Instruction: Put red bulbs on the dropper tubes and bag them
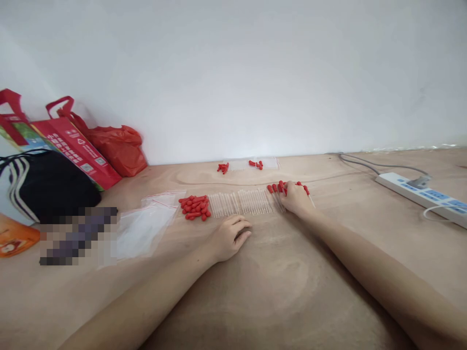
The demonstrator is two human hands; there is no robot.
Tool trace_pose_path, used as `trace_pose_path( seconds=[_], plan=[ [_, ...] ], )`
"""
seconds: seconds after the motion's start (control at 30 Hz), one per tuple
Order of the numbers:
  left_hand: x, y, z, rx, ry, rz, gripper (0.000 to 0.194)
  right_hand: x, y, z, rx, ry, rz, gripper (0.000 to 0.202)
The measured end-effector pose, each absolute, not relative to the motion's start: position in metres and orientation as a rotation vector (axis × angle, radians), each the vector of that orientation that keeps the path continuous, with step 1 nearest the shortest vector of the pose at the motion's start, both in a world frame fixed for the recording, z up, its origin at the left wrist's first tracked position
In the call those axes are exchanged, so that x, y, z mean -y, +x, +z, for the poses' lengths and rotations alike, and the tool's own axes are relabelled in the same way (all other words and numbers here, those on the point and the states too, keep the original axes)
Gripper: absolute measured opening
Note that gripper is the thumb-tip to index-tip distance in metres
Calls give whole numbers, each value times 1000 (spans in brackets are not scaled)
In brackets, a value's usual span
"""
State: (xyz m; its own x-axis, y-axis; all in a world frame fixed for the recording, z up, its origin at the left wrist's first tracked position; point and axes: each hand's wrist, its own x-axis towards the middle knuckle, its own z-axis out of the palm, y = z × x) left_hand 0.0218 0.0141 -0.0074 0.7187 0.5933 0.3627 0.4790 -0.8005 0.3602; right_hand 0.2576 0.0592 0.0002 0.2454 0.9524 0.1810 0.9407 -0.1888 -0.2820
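Observation:
My left hand (230, 238) rests on the wooden table, fingers loosely bent, thumb apart, with nothing in it. Just beyond it lies a row of thin clear glass dropper tubes (239, 202). A pile of red rubber bulbs (194, 206) sits at the row's left end. At the right end, my right hand (297, 198) is closed over several droppers with red bulbs (275, 188); its fingertips are partly hidden, and it seems to pinch one dropper. More bulb-topped droppers (305, 189) show beyond and right of this hand.
Clear plastic zip bags (146, 228) lie left of the bulbs. Small bags with red bulbs (256, 164) lie near the wall. A white power strip (423, 194) with cables is at right. A red bag (118, 148) and a black drawstring bag (62, 184) stand at left.

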Motion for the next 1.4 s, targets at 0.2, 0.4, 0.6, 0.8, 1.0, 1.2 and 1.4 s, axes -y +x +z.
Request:
trace_pose_path(
  seconds=[0.2, 0.4, 0.6, 0.8, 1.0, 1.2, 1.4],
  plan=[
    [-15, 22, -8, -849, 2693, 695, 19, -53, 245, 9, 1733, -2247, 9, 30],
    [-12, 22, -9, -957, 2806, 748, 16, -57, 223, 14, 1841, -2276, 182, 26],
    [-28, 4, 11, -1639, 2924, 794, 15, -63, 216, 15, 1865, -2332, 254, 27],
    [-61, -31, 43, -2132, 2581, 490, 21, -60, 215, 19, 1874, -2309, 247, 29],
    [-79, -52, 46, -2271, 2479, 311, 29, -29, 224, 17, 1965, -2112, 30, 28],
    [-79, -53, 44, -2258, 2532, 216, 25, 12, 242, -3, 2065, -1921, -148, 24],
    [-74, -47, 43, -2264, 2649, 212, 26, 25, 250, -11, 2073, -1859, -182, 24]
  ],
)
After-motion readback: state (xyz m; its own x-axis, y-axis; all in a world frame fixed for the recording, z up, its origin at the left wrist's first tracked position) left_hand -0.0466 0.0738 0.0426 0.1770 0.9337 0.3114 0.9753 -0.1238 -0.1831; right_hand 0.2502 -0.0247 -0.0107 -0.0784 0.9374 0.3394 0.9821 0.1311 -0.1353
